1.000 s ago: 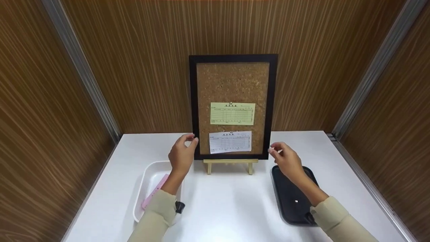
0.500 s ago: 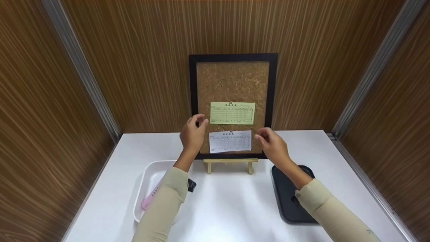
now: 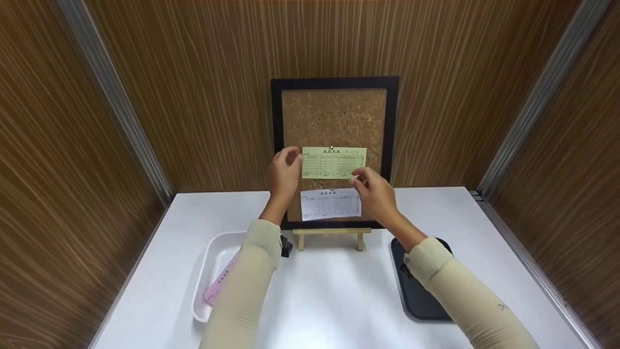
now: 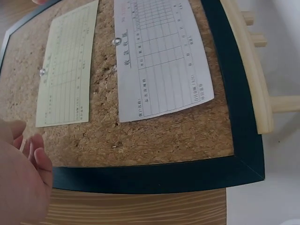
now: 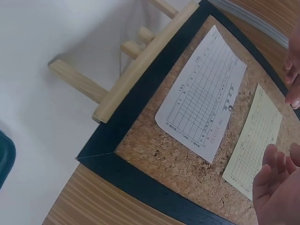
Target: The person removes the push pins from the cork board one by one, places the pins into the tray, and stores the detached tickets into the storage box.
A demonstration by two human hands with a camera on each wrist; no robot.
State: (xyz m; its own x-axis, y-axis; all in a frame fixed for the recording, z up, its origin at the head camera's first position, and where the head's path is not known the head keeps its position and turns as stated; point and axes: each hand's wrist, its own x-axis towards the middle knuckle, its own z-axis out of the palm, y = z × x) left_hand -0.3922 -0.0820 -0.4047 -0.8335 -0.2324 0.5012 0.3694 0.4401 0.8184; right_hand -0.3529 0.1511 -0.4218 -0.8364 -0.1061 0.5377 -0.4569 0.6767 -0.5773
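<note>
A black-framed corkboard [image 3: 334,116] stands on a small wooden easel [image 3: 332,231]. Pinned to it are a pale green receipt slip [image 3: 329,165] and, below, a white receipt slip [image 3: 329,206], each by one clear pushpin [image 4: 116,41] at its top edge. My left hand [image 3: 285,174] is at the green slip's left edge, fingers loosely bent with nothing between them. Over that slip's lower right corner in the head view is my right hand [image 3: 379,194], its thumb and fingertips near each other and no object visible in them. The white slip's lower edge slants and its corner curls off the cork.
On the left of the white table [image 3: 329,300] a white tray [image 3: 197,295] holds a pink slip or pad [image 3: 218,286], partly behind my left sleeve. At right lies a black tray [image 3: 419,303], partly covered by my right forearm. Wood-grain panels enclose the table.
Both hands have risen from the board's lower sides and come inward, from beside the frame to the sides of the green slip. The slips have stayed where they were.
</note>
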